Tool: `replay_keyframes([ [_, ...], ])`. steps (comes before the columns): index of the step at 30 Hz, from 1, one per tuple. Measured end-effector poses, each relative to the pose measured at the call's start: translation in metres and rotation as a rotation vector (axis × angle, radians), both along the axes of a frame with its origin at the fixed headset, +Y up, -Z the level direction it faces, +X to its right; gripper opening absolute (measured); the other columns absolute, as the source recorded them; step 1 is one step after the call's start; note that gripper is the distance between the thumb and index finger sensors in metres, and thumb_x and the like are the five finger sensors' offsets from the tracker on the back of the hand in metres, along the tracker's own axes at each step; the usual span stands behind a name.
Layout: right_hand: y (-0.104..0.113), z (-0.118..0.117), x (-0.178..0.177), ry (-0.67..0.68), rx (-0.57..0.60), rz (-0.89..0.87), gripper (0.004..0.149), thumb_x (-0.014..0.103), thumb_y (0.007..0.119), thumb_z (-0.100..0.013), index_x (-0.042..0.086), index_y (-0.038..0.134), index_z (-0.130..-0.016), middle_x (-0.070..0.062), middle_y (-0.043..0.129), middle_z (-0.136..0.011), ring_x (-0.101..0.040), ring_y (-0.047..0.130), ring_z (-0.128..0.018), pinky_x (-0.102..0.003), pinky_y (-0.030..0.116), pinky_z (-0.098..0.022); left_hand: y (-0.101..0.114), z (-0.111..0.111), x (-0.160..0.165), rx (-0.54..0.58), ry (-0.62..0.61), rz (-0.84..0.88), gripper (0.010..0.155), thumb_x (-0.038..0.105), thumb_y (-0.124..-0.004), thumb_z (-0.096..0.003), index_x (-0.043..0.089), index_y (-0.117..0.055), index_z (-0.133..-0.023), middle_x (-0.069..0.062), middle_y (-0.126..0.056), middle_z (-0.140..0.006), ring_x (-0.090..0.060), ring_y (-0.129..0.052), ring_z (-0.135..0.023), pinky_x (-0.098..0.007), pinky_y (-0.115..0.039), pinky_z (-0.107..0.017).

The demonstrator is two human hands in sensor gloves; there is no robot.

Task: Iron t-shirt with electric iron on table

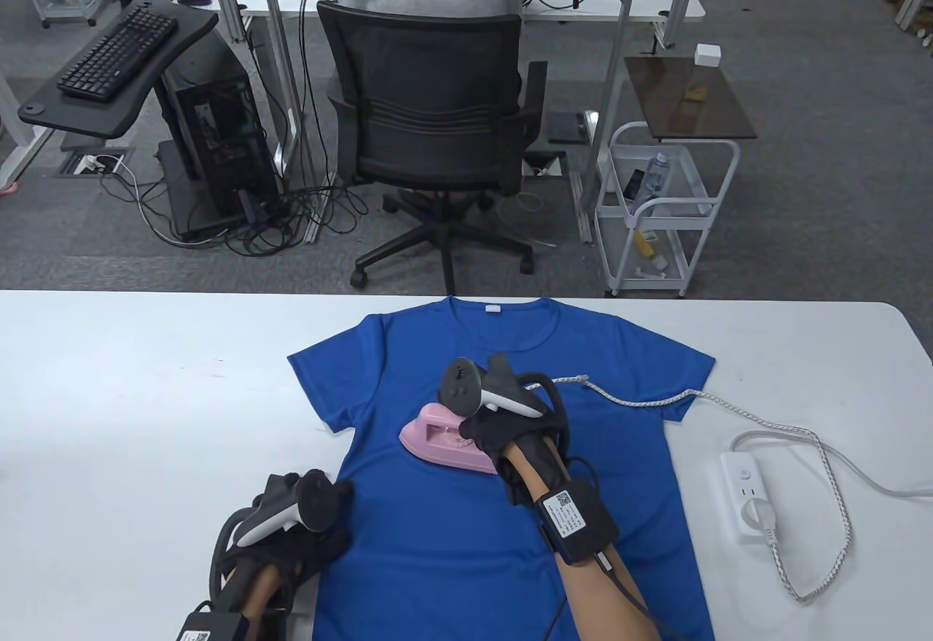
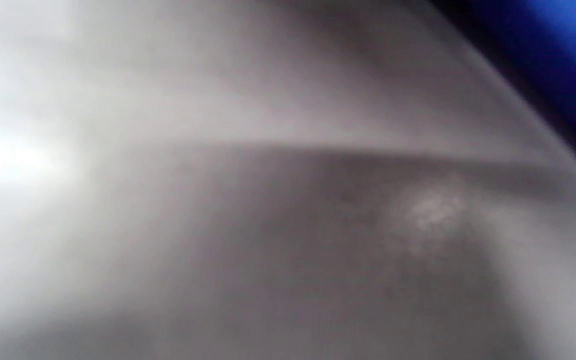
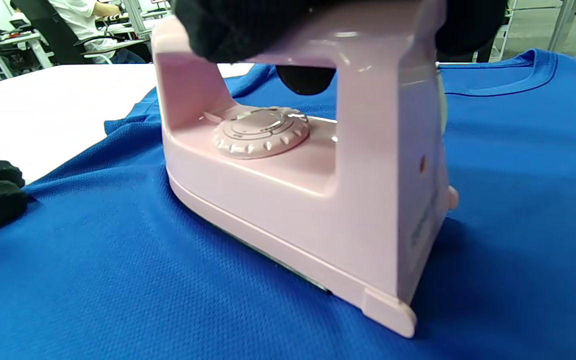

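In the table view, a blue t-shirt (image 1: 510,495) lies flat on the white tabletop (image 1: 146,393); the right hand (image 1: 503,429) grips the pink iron (image 1: 437,440) on its chest, and the left hand (image 1: 306,531) rests on the shirt's left edge, finger spread unclear. The left wrist view is blurred grey. In the right wrist view, gloved fingers (image 3: 228,25) wrap the iron's handle, soleplate on the fabric.

Your shirt (image 1: 503,524) is plain bright blue with a fine mesh weave, your iron (image 3: 298,200) pale pink. Its cord (image 1: 802,444) is white flecked with grey. Your gloves (image 1: 503,437) are black, the surface (image 1: 146,415) white.
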State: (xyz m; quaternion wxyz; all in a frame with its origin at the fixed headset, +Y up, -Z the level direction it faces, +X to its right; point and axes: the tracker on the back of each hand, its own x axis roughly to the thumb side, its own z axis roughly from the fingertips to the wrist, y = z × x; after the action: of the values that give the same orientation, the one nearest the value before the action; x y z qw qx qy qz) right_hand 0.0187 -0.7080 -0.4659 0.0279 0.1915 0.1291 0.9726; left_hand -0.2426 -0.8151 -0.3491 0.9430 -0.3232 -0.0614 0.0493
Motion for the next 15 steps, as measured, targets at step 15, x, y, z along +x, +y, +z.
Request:
replay_keyframes([
  [15, -0.009, -0.032, -0.027, -0.242, 0.186, 0.040, 0.065, 0.031, 0.071, -0.043, 0.025, 0.057, -0.106, -0.012, 0.084, -0.097, -0.036, 0.093, -0.075, -0.051, 0.076, -0.055, 0.004, 0.000, 0.005, -0.004, 0.015, -0.081, 0.073, 0.057, -0.049, -0.0455, 0.046, -0.007, -0.104, 0.002, 0.002, -0.112, -0.035, -0.003, -0.107, -0.062, -0.022, -0.075],
])
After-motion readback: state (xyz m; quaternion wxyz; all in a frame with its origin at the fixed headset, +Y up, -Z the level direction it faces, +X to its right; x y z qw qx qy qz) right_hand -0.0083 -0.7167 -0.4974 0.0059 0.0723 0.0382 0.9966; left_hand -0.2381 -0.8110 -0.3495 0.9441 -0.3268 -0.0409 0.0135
